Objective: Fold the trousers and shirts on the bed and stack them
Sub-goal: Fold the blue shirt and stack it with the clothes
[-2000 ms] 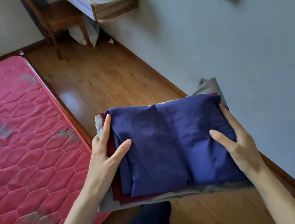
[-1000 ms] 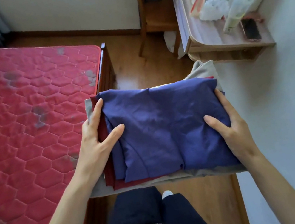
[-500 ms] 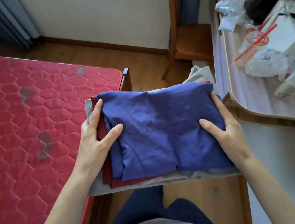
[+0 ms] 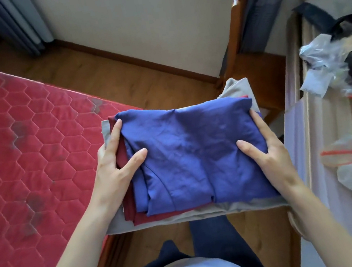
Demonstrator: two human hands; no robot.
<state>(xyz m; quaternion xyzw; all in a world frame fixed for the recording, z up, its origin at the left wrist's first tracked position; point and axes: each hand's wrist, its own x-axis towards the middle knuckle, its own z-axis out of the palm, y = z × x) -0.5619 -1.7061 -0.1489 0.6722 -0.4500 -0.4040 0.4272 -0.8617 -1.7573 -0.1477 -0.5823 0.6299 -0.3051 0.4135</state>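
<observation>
A stack of folded clothes (image 4: 189,161) is held in the air between the bed (image 4: 22,160) and the tabletop (image 4: 311,133), above the wooden floor (image 4: 112,74). The blue garment (image 4: 192,154) lies on top, a dark red one (image 4: 135,213) under it, a grey one (image 4: 185,217) at the bottom. The left hand (image 4: 115,167) grips the stack's left edge, the right hand (image 4: 267,150) its right edge, thumbs on top. Crumpled plastic bags (image 4: 323,65) clutter the tabletop; no writing is readable.
</observation>
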